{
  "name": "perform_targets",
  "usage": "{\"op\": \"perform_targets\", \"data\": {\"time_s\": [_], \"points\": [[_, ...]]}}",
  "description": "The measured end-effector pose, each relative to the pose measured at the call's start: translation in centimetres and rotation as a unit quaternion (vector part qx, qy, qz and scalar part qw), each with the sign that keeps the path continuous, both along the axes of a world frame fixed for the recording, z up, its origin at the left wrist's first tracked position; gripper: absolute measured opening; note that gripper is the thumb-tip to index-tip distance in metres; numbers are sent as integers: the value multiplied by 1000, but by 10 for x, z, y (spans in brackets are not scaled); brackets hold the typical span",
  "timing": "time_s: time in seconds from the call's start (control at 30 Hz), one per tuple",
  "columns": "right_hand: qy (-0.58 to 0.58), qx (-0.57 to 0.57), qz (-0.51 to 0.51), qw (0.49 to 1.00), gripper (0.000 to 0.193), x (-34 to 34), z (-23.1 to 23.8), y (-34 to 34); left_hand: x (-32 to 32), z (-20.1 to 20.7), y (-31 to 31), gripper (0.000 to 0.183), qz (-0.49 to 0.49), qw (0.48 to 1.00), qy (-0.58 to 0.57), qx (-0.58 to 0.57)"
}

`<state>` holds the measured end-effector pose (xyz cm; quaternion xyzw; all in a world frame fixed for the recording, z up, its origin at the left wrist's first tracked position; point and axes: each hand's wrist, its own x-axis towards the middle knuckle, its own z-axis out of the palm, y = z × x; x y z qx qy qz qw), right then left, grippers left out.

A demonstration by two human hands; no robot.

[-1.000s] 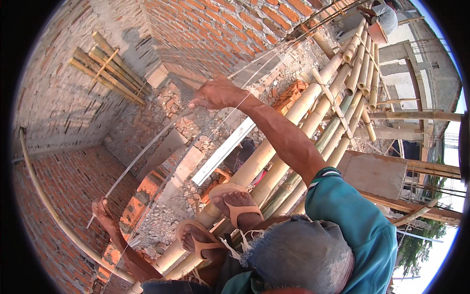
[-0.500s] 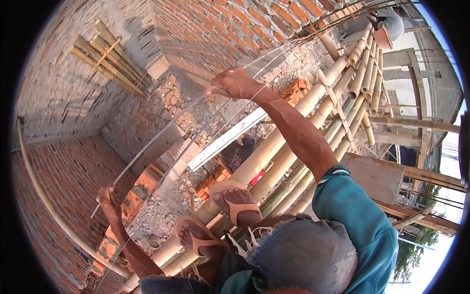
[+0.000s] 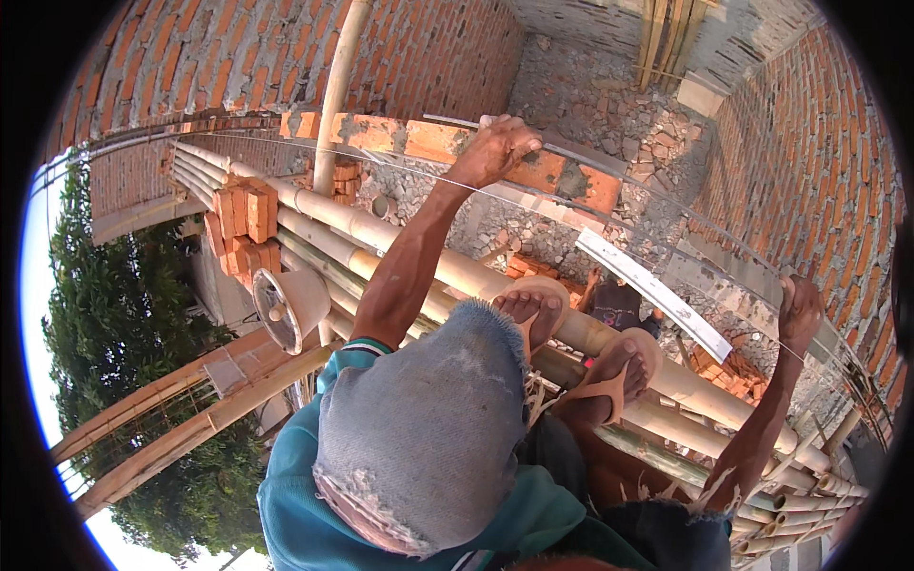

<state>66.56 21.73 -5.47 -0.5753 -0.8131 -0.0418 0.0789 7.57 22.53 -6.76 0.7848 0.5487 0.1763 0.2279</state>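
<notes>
My left hand (image 3: 497, 150) is closed round a thin grey metal rod (image 3: 583, 158) above the top course of a brick wall (image 3: 428, 141). Patches of wet-looking mortar sit between and on these bricks. Farther right, my right hand (image 3: 802, 309) is closed on the same rod near its right part. A thin white string (image 3: 409, 169) runs close below the rod, past my left wrist. My sandalled feet (image 3: 533, 309) rest on thick bamboo poles (image 3: 476, 274). Beneath the rod, between my hands, slants a long white board or metal channel (image 3: 657, 297).
On the bamboo at left stand a brick stack (image 3: 246, 224) and a pale bucket (image 3: 297, 309). An upright bamboo pole (image 3: 338, 90) rises nearby. Below, a person in a dark shirt (image 3: 619, 306) is among bricks and rubble (image 3: 657, 143). Another brick wall (image 3: 800, 143) stands at right.
My view has swung round to the left, bringing the bucket and brick stack into sight. Both hands still grip the rod, and it lies nearer the brick course in the picture.
</notes>
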Motion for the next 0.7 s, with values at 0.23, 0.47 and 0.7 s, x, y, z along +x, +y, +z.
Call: {"op": "perform_targets", "data": {"time_s": [0.23,0.47,0.7], "points": [[67,18,72,995,33,-30,9,-10,-22,1,-16,32,-19,999,-33,19],[36,30,57,997,37,-61,18,-34,-63,-5,-10,44,-1,1000,12,17],[20,-163,9,986,49,-78,38,-57,-110,-18,1,40,-64,994,92,6]]}}
